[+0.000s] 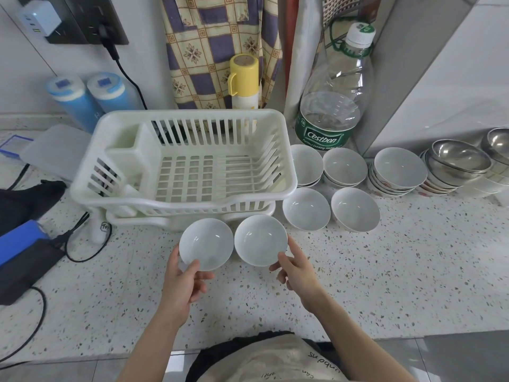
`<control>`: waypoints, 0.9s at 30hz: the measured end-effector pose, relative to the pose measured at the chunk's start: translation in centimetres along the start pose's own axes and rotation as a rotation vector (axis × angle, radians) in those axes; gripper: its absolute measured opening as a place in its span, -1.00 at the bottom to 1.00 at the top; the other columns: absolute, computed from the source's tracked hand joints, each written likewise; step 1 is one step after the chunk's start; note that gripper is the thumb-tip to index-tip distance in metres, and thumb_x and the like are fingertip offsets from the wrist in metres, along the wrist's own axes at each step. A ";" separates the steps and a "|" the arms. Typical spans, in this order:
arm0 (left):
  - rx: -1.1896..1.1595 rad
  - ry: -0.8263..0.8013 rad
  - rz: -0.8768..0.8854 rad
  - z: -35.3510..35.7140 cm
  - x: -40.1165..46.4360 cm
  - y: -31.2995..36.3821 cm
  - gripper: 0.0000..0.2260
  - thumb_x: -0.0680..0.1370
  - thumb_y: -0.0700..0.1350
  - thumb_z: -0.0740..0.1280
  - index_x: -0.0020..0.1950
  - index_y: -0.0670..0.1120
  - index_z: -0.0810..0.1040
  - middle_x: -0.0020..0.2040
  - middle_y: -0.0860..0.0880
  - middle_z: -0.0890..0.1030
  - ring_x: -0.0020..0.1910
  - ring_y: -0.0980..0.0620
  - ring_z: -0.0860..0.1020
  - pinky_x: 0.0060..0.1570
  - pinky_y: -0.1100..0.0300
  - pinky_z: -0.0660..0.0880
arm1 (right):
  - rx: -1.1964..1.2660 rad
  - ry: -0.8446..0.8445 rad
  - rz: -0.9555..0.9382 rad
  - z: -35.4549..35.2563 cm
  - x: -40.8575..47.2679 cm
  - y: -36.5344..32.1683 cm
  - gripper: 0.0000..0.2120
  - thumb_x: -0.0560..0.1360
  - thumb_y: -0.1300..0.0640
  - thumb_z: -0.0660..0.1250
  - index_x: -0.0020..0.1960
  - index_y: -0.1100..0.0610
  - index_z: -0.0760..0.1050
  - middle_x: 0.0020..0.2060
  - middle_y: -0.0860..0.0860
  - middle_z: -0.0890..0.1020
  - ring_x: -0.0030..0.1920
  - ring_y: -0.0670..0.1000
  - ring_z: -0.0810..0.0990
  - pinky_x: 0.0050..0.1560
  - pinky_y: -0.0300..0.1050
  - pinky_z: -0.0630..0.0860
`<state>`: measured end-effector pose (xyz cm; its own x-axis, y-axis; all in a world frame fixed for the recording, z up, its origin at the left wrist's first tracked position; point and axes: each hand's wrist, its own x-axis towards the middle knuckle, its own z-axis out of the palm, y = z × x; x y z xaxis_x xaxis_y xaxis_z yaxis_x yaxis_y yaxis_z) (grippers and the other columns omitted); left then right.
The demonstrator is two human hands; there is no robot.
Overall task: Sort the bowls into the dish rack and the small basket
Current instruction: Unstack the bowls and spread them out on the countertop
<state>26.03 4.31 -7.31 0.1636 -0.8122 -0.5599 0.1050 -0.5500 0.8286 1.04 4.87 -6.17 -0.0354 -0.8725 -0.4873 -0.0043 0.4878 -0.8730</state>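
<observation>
Two small white bowls are lifted side by side just in front of the white dish rack (181,164), which holds no bowls. My left hand (184,282) pinches the near rim of the left bowl (206,244), thumb inside. My right hand (296,271) grips the near right rim of the right bowl (260,239). Right of the rack, two single white bowls (306,208) (355,209) stand on the counter. Behind them are short stacks of white bowls (344,166) and a taller patterned stack (396,172). Steel bowls (460,158) are stacked at the far right. No small basket is visible.
A large water bottle (330,106) stands behind the bowls. A yellow cup on a flask (243,78) and two blue canisters (82,97) line the back wall. Cables, a blue power pack (19,241) and a black bag lie at the left. The speckled counter edge runs near my body.
</observation>
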 end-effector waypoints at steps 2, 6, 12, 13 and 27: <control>-0.002 0.002 0.000 0.2 -0.1 0.1 -0.53 0.66 -0.20 0.21 0.42 0.30 0.28 -0.28 -0.22 0.69 -0.57 0.05 0.44 -0.64 0.30 0.23 | 0.001 0.005 0.020 0.0 0.0 0.2 -0.55 0.65 0.12 0.16 0.37 -0.37 0.29 -0.31 -0.03 0.66 -0.43 -0.11 0.44 -0.47 -0.30 0.37; -0.024 0.000 -0.020 0.3 -0.6 0.4 -0.54 0.65 -0.11 0.23 0.45 0.32 0.26 -0.23 -0.23 0.70 -0.57 0.05 0.44 -0.63 0.28 0.25 | 0.027 0.041 0.078 0.1 -0.1 0.4 -0.60 0.64 0.04 0.18 0.45 -0.23 0.28 -0.28 -0.03 0.67 -0.41 -0.10 0.43 -0.46 -0.31 0.35; -0.042 0.051 -0.083 0.4 -1.7 0.6 -0.39 0.63 -0.02 0.28 0.56 0.28 0.03 -0.16 -0.21 0.72 -0.58 0.04 0.43 -0.60 0.30 0.27 | 0.058 0.116 0.165 0.1 -0.6 0.2 -0.59 0.63 -0.02 0.20 0.47 -0.13 0.26 -0.22 -0.03 0.71 -0.45 -0.12 0.45 -0.49 -0.28 0.34; -0.042 0.067 -0.086 0.4 -1.9 0.6 -0.38 0.63 -0.03 0.28 0.56 0.26 0.01 -0.17 -0.21 0.72 -0.59 0.05 0.42 -0.61 0.30 0.26 | 0.069 0.131 0.178 0.0 -0.7 0.1 -0.60 0.63 -0.02 0.21 0.45 -0.14 0.28 -0.23 -0.03 0.71 -0.46 -0.12 0.45 -0.50 -0.28 0.34; -0.055 0.168 0.244 5.9 -5.9 3.4 -0.68 0.63 -0.13 0.21 -0.30 0.04 0.55 -0.50 -0.04 0.46 -0.61 0.04 0.34 -0.60 0.32 0.21 | 0.296 0.353 -0.091 -7.3 -2.7 -3.7 -0.74 0.62 0.22 0.18 0.05 0.05 0.64 -0.41 0.02 0.61 -0.48 -0.10 0.33 -0.49 -0.31 0.30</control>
<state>19.62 6.11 -1.24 0.3502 -0.8729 -0.3396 0.0951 -0.3276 0.9400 -6.12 5.67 -1.48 -0.3862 -0.8231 -0.4164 0.2605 0.3357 -0.9052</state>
